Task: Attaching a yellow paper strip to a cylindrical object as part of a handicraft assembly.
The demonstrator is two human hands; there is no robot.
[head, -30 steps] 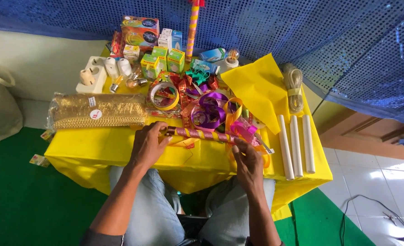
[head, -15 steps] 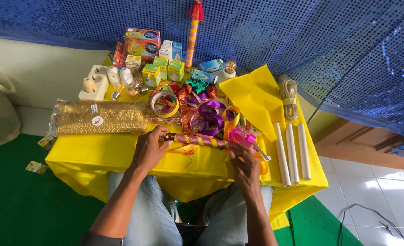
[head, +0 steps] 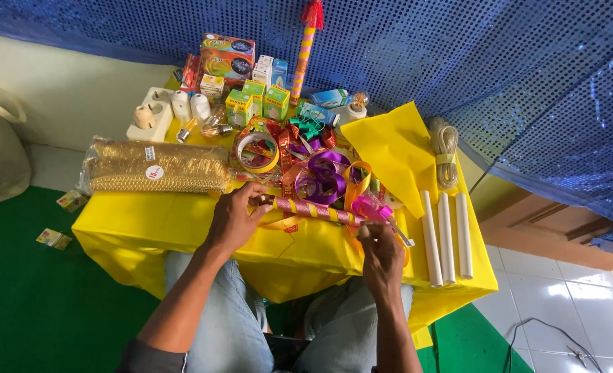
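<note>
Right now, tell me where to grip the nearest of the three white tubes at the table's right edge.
Take the nearest white tube at mid-length, from above, grip spanning its width. It lies flat, parallel to two more tubes, bare yellow tablecloth on its left.

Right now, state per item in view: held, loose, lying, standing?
left hand: grips one end of the wrapped stick
right hand: at the stick's pink-ribbon end
wrapped stick: level, held over the table
white tubes: three, lying side by side
tape roll: lying flat
cord bundle: coiled, tied

striped ribbon-wrapped stick (head: 317, 210) lies level over yellow table (head: 147, 224).
</note>
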